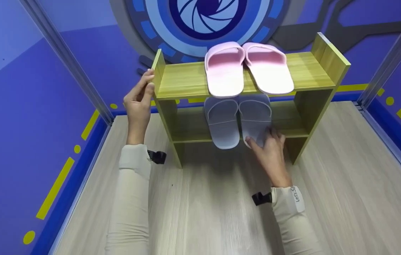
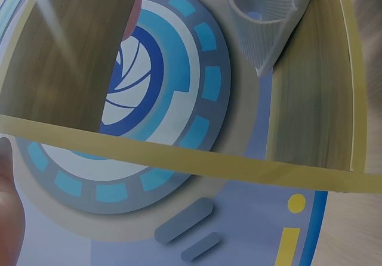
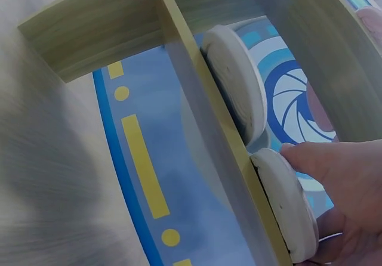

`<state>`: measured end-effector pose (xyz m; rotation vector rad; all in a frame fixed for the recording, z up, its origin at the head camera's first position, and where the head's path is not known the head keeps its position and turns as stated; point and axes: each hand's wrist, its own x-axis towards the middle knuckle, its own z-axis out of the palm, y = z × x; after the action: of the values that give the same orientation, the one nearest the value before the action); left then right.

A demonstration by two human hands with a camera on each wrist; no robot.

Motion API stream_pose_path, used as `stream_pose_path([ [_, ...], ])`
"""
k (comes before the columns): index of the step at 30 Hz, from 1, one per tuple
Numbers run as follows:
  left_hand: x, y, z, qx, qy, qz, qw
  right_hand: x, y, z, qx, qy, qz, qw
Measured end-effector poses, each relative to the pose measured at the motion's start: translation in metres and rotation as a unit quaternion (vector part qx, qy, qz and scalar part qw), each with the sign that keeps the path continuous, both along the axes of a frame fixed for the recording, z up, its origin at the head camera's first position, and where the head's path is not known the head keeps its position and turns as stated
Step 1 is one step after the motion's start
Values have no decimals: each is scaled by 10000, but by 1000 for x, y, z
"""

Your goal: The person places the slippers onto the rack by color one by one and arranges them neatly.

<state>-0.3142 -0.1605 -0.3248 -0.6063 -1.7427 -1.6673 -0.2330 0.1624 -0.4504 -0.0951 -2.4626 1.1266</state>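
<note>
A pair of grey slippers sits on the lower shelf, toes inward and heels jutting past the front edge. My right hand (image 1: 270, 152) grips the heel of the right grey slipper (image 1: 255, 122), thumb on its left part and fingers at its right side. Beside it lies the left grey slipper (image 1: 223, 124), apart from the hand. My left hand (image 1: 139, 99) is at the upper left side panel of the wooden shoe rack (image 1: 182, 79), its fingertips against the panel's outer side. In the left wrist view only part of one digit shows, outside the panel.
Two pink slippers (image 1: 224, 72) stand on the rack's top shelf, heels forward. The rack stands on a pale wood-grain floor (image 1: 214, 212). Behind it rises a blue patterned wall (image 1: 90, 53), with metal corner posts at both sides.
</note>
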Motion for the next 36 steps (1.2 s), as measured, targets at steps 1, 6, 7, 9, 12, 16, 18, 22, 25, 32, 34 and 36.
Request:
stream_pose_path([
  [1, 0, 0, 0, 9, 7, -7, 10000, 0, 0, 1, -19, -31, 12, 10000],
  [6, -1, 0, 0, 11, 65, -54, 10000, 2, 4, 4, -23, -262, 18, 9997],
  [7, -1, 0, -1, 5, 78, -62, 10000, 2, 4, 5, 3, -329, 28, 9995],
  [9, -1, 0, -1, -24, 110, -60, 9999, 2, 6, 6, 63, -467, 74, 9989],
  [12, -1, -1, -2, -69, 115, -22, 9999, 2, 9, 8, 128, -635, 186, 9977],
  [16, -2, -1, -2, -136, 4, -18, 9999, 1, 14, 11, 119, -639, 380, 9972],
  [18, -2, -1, -1, -164, -51, -33, 9998, 0, 16, 12, 131, -559, 485, 9972],
  [22, 0, -1, 2, -172, -109, -98, 9997, -3, 21, 15, 207, -405, 734, 9963],
  [25, 2, -1, 4, -204, -180, -134, 9995, -3, 28, 18, 346, -370, 916, 9945],
  [32, 14, -3, 0, -850, -772, 252, 9931, 1, 52, 29, 655, -605, 1324, 9872],
  [34, 17, -4, -3, -1253, -939, 493, 9864, 5, 61, 35, 776, -882, 1329, 9841],
  [36, 20, -5, -7, -1747, -995, 768, 9766, 10, 70, 41, 915, -1123, 1354, 9801],
])
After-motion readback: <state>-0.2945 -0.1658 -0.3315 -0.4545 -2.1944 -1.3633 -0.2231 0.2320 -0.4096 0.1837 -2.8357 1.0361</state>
